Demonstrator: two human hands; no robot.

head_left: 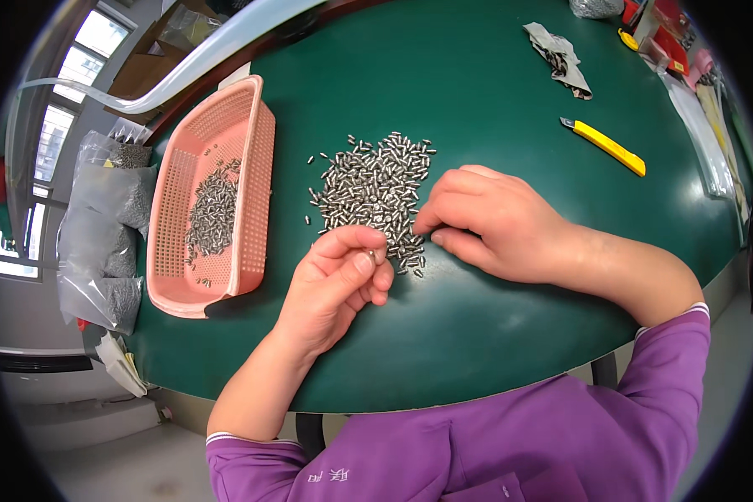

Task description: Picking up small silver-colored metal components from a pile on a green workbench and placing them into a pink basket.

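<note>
My green table (477, 335) carried a heap of small metal pins (375, 194); left of the heap sat a pink basket (251, 192), right of it a yellow utility knife (604, 145) and crumpled wrapper (560, 58).

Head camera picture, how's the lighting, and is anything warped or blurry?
Head view: even daylight, soft shadows under both hands; the windows at left are overexposed. Fisheye bends the green table edge and darkens the corners. The pile of small metal pieces is sharp.

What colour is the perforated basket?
Pink basket, seen clearly in the head view.
</note>
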